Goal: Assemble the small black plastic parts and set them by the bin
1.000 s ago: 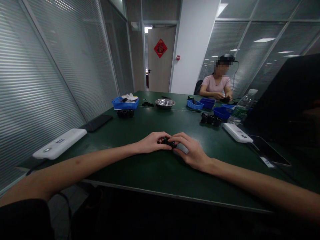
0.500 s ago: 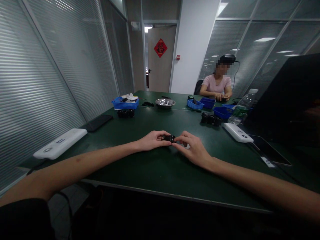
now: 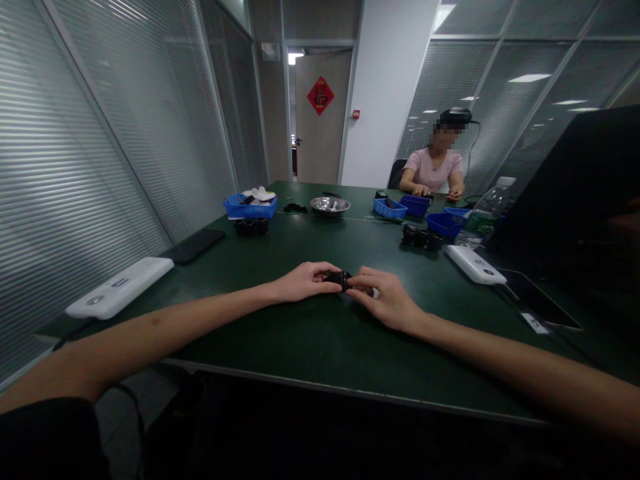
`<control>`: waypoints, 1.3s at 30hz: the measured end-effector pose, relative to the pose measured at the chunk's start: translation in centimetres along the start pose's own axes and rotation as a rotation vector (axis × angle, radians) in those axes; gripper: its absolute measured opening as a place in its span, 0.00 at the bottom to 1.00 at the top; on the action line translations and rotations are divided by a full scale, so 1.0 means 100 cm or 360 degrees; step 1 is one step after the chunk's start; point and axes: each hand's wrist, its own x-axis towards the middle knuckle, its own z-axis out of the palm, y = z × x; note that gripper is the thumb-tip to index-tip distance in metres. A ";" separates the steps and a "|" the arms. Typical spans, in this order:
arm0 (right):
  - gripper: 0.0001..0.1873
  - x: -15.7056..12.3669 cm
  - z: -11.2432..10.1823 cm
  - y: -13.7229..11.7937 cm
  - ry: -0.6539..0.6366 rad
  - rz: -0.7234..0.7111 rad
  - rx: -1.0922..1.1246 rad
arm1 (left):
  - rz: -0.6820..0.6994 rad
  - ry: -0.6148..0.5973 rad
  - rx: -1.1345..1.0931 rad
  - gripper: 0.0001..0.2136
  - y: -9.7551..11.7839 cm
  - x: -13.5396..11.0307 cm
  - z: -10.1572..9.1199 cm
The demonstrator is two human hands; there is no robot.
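A small glossy black part sits between my hands over the green table; its exact kind is too small to make out. My left hand is closed on its left side, thumb in front and fingers behind. From the right, the fingertips of my right hand pinch at its right end. Something small and pale shows under the right fingers, mostly hidden. Farther off on the tabletop lie black lumpy parts at the left and at the right.
A steel bowl and a filled blue tray stand farther back. Several blue bins, a plastic bottle and a white power bank are on the right. Another white device lies left. A co-worker sits across.
My right fingers have closed in on the black part's right end and curled slightly. My left hand has stayed in place. The co-worker's hands have moved apart.
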 end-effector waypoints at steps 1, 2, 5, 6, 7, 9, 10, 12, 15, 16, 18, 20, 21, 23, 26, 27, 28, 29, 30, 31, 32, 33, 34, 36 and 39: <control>0.08 0.000 0.000 -0.001 -0.0006 0.0023 -0.0005 | 0.0004 0.0003 -0.0002 0.22 0.000 0.000 0.000; 0.09 0.001 0.000 -0.002 -0.0018 0.0048 -0.0004 | 0.0010 0.0010 0.0001 0.22 -0.001 0.000 0.000; 0.14 0.002 0.000 -0.003 -0.0041 0.0085 0.0007 | 0.0016 0.0026 0.0061 0.23 -0.003 0.000 0.001; 0.15 0.002 0.000 -0.003 -0.0045 0.0079 0.0011 | 0.0014 0.0029 0.0088 0.23 -0.004 0.000 0.001; 0.16 0.002 0.000 -0.002 -0.0050 0.0067 0.0012 | 0.0014 0.0032 0.0111 0.23 -0.005 0.000 0.001; 0.16 0.001 0.001 -0.001 -0.0062 0.0048 0.0009 | 0.0017 0.0038 0.0128 0.23 -0.005 0.000 0.001; 0.15 0.001 0.001 0.000 -0.0076 0.0042 0.0011 | 0.0021 0.0041 0.0124 0.24 -0.005 0.001 0.001; 0.13 0.001 0.001 0.000 -0.0097 0.0037 0.0017 | 0.0030 0.0046 0.0111 0.23 -0.005 0.001 0.001; 0.10 0.001 0.000 0.000 -0.0101 0.0031 0.0022 | 0.0046 0.0053 0.0114 0.23 -0.006 0.002 0.000; 0.09 0.001 0.000 -0.001 -0.0098 0.0031 0.0019 | 0.0048 0.0056 0.0119 0.23 -0.006 0.002 0.000; 0.08 0.001 0.000 -0.002 -0.0096 0.0037 0.0015 | 0.0045 0.0065 0.0125 0.23 -0.008 0.002 0.000; 0.09 0.002 0.001 -0.002 -0.0097 0.0057 0.0009 | 0.0041 0.0066 0.0131 0.23 -0.009 0.002 0.000; 0.10 0.002 0.001 -0.002 -0.0094 0.0067 0.0001 | 0.0044 0.0060 0.0137 0.23 -0.010 0.003 0.000; 0.13 0.002 0.002 -0.001 -0.0084 0.0072 -0.0029 | 0.0054 0.0050 0.0154 0.24 -0.011 0.003 0.000; 0.14 0.002 0.002 0.001 -0.0085 0.0048 -0.0067 | 0.0057 0.0054 0.0151 0.23 -0.010 0.002 0.000; 0.13 0.002 0.002 0.001 -0.0089 0.0041 -0.0071 | 0.0050 0.0058 0.0142 0.22 -0.010 0.002 0.000; 0.11 0.002 0.002 0.001 -0.0092 0.0039 -0.0071 | 0.0040 0.0058 0.0136 0.22 -0.009 0.002 0.000; 0.10 0.001 0.002 0.001 -0.0096 0.0039 -0.0067 | 0.0031 0.0054 0.0127 0.22 -0.008 0.002 0.000; 0.08 0.001 0.002 0.001 -0.0099 0.0041 -0.0063 | 0.0024 0.0050 0.0118 0.22 -0.008 0.002 0.000; 0.07 0.001 0.002 0.000 -0.0100 0.0044 -0.0061 | 0.0024 0.0046 0.0113 0.22 -0.007 0.003 0.000; 0.07 0.001 0.002 0.000 -0.0102 0.0046 -0.0059 | 0.0032 0.0043 0.0109 0.22 -0.007 0.003 0.000; 0.07 0.001 0.002 -0.001 -0.0105 0.0048 -0.0058 | 0.0047 0.0043 0.0105 0.21 -0.007 0.003 0.000; 0.08 0.001 0.002 -0.001 -0.0106 0.0050 -0.0062 | 0.0062 0.0043 0.0105 0.21 -0.007 0.003 0.000; 0.13 0.002 0.002 -0.002 -0.0101 0.0053 -0.0075 | 0.0079 0.0041 0.0108 0.21 -0.006 0.003 0.001; 0.15 0.002 0.001 -0.003 -0.0099 0.0047 -0.0078 | 0.0074 0.0029 0.0097 0.21 -0.006 0.002 0.001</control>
